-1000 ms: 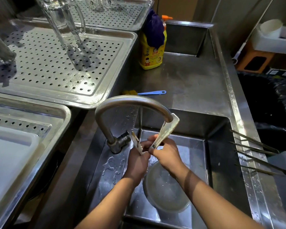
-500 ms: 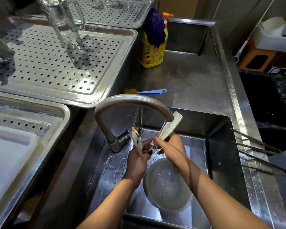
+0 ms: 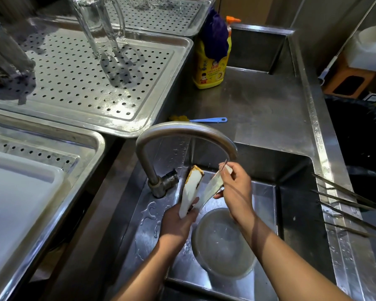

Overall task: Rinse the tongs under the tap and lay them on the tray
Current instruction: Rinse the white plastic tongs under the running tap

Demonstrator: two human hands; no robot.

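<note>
White tongs (image 3: 191, 187) with browned tips stand spread in a V over the sink (image 3: 291, 192), just under the curved steel tap (image 3: 182, 131). My left hand (image 3: 178, 220) grips them at the hinge end. My right hand (image 3: 234, 185) pinches the right arm of the tongs near its tip, close to the tap's spout. No stream of water is plainly visible. The perforated steel tray (image 3: 78, 83) lies at the upper left, beyond the sink.
A round basin (image 3: 224, 246) sits in the sink below my hands. A glass mug (image 3: 100, 25) stands on the tray. A yellow detergent bottle (image 3: 211, 68), a blue-handled brush (image 3: 208, 120), several metal tongs (image 3: 345, 211) on the right rim, and a second tray (image 3: 41, 170) at left.
The tongs have spread wider and their left arm now faces me. My right hand slid up the right arm towards its tip; my left hand dropped slightly.
</note>
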